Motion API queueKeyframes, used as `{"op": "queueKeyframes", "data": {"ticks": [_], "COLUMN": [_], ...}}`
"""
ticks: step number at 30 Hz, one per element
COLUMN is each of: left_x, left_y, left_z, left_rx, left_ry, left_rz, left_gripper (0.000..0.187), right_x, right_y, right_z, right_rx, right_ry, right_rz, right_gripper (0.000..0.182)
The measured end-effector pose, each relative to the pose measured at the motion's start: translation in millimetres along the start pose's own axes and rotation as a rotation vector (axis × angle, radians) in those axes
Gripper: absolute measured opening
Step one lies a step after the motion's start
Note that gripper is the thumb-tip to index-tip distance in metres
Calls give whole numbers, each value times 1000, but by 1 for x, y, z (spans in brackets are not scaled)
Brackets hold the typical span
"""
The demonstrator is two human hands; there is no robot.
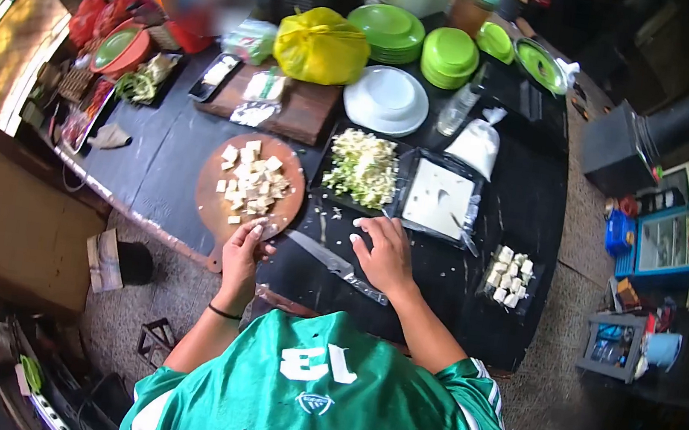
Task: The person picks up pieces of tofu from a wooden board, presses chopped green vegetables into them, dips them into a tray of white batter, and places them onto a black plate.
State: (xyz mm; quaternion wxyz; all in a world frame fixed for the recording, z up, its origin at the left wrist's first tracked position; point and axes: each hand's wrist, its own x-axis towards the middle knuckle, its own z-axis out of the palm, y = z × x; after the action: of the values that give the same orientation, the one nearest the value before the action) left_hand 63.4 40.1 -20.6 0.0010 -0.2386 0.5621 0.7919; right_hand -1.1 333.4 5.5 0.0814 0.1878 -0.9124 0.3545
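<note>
Pale cubes [253, 178] lie scattered on a round wooden board [209, 207]. At the board's near edge is my left hand [247, 248], its thumb and index finger pinched together; what is between them is too small to name. My right hand [383, 252] is over the black table with fingers apart, holding nothing. A knife [326, 257] lies between my hands, blade toward the board. Beyond my right hand, a black tray holds chopped green and white vegetables [363, 166]. Beside it sits a tray with a white slab [438, 197].
White cubes [509, 276] fill a small tray at the right. A yellow bag [322, 45] rests on a thick wooden block [296, 115]. Farther back are white plates [386, 100], green plates [384, 29], a bottle [459, 104] and a bag of white contents [477, 145].
</note>
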Motion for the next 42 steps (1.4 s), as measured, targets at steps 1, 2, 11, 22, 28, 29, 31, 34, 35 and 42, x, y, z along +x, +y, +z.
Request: {"op": "queueKeyframes", "data": {"ticks": [1, 2, 11, 22, 28, 29, 31, 34, 35, 42], "left_x": [3, 8, 43, 75, 87, 89, 90, 92, 93, 107], "left_y": [3, 5, 38, 44, 51, 51, 54, 57, 57, 65], "left_z": [-11, -21, -81, -119, -128, -128, -127, -125, -124, -114], "left_rx": [85, 76, 1237, 1381, 1384, 1385, 1384, 1401, 1377, 1065], "left_ry": [58, 69, 112, -116, -243, -258, -278, -346, -343, -265], "left_rz": [17, 19, 737, 1005, 1051, 1052, 1055, 1018, 1028, 935], "left_gripper": [28, 28, 44, 17, 16, 18, 20, 25, 26, 26], "right_x": [6, 11, 107, 179, 188, 188, 188, 186, 185, 177], "right_y": [-8, -15, -76, -81, -89, -87, -86, -84, -83, -90], "right_z": [9, 19, 93, 163, 157, 157, 155, 153, 152, 139], "right_rx": [-15, 0, -93, -386, -257, -212, -171, -51, 12, 109], "right_ry": [-10, -28, -224, -359, -405, -363, -318, -257, -222, -124], "right_rz": [-47, -71, 0, 105, 255, 240, 229, 287, 299, 284], "right_gripper": [20, 15, 27, 35, 31, 29, 28, 25, 24, 29]}}
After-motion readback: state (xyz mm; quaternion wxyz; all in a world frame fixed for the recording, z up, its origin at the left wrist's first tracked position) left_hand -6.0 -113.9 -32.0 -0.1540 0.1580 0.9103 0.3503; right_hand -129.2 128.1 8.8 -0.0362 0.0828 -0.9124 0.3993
